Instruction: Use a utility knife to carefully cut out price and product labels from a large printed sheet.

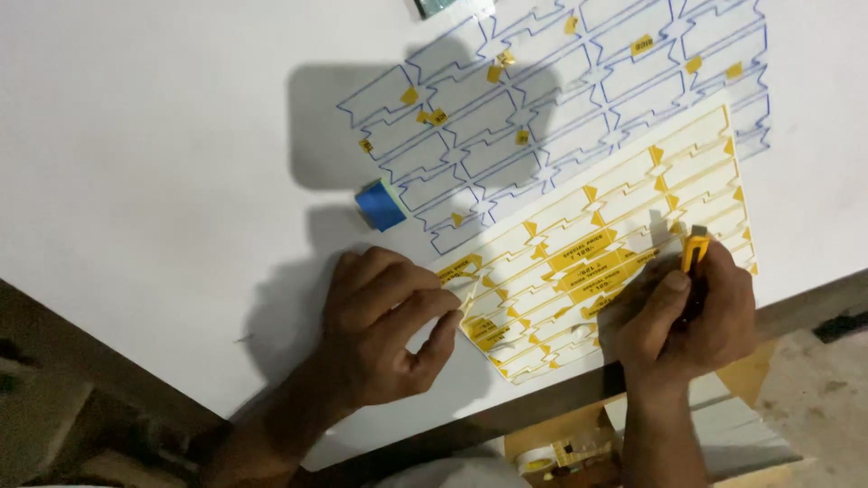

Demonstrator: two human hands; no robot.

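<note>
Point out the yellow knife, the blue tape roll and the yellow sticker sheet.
yellow knife (694, 248): head view, on the yellow body near its tip, above the right hand.
blue tape roll (381, 205): head view, on its blue side.
yellow sticker sheet (624, 194): head view, on a pale peeled patch.

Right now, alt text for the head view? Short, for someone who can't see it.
Seen from above, a person's left hand pinches a strip at the edge of a yellow-and-white label sheet on a white table, while the right hand holds a yellow utility knife against the sheet. A blue-outlined sheet and a blue tape roll lie beyond.
</note>
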